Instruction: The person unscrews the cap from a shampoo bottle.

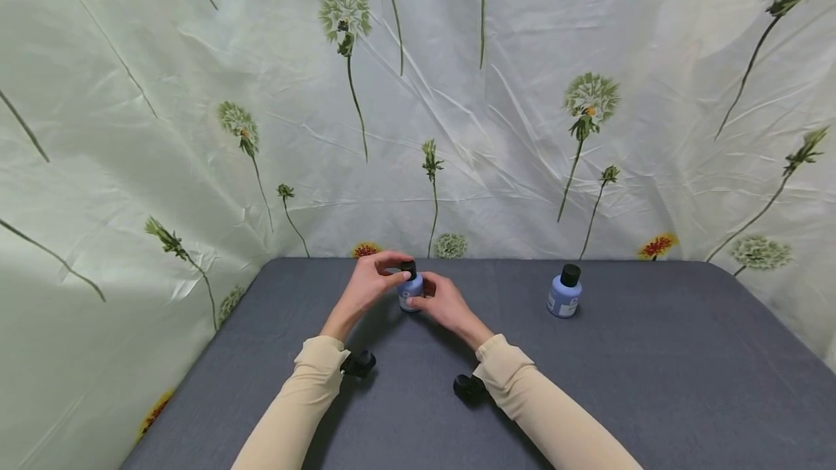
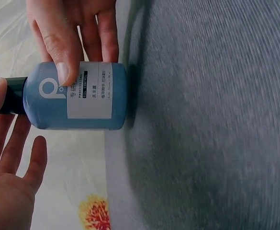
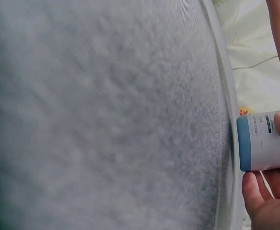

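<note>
Near the table's back edge, a small blue bottle (image 1: 408, 294) with a black cap (image 1: 408, 267) stands upright between my two hands. My left hand (image 1: 370, 283) pinches the cap between thumb and fingers. With the thumb on the label and fingers behind, my right hand (image 1: 449, 302) grips the bottle's body. In the left wrist view the white label (image 2: 89, 91) with printed text faces the camera. The right wrist view shows the bottle's lower part (image 3: 262, 143) at the right edge, its cap out of frame.
A second blue bottle (image 1: 564, 296) with a black cap stands to the right on the dark grey tabletop (image 1: 653, 354). A pale curtain (image 1: 509, 151) with dandelion prints hangs behind the table and along its left side. A black wrist camera sits on each arm.
</note>
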The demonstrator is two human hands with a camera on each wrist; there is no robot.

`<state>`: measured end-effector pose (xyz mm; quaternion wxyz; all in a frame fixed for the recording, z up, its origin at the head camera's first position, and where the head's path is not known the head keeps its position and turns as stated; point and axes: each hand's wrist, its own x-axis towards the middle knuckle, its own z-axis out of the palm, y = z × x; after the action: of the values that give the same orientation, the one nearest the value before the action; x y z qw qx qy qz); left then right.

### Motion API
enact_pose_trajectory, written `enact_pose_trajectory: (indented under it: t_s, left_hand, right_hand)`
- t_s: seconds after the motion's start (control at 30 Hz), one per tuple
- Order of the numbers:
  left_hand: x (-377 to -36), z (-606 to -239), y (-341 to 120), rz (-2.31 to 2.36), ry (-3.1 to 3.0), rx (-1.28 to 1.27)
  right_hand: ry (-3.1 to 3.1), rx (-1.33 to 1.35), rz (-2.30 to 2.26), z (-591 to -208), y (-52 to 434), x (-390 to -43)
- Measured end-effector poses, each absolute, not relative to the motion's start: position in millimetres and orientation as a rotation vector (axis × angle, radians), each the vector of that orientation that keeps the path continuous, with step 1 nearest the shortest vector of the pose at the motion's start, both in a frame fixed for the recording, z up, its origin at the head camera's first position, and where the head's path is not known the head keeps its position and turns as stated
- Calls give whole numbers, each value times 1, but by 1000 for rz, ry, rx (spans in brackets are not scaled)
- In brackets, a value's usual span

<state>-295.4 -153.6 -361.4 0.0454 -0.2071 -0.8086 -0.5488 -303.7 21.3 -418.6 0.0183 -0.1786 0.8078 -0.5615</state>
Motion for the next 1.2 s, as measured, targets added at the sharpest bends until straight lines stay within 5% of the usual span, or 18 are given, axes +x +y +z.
enact_pose_trajectory:
  t_s: [1.2]
  left_hand:
    - [-293,-376,-125,-1668,-2454,-674]
  right_hand:
    - [2509,-552,-1738,-410,65,-269]
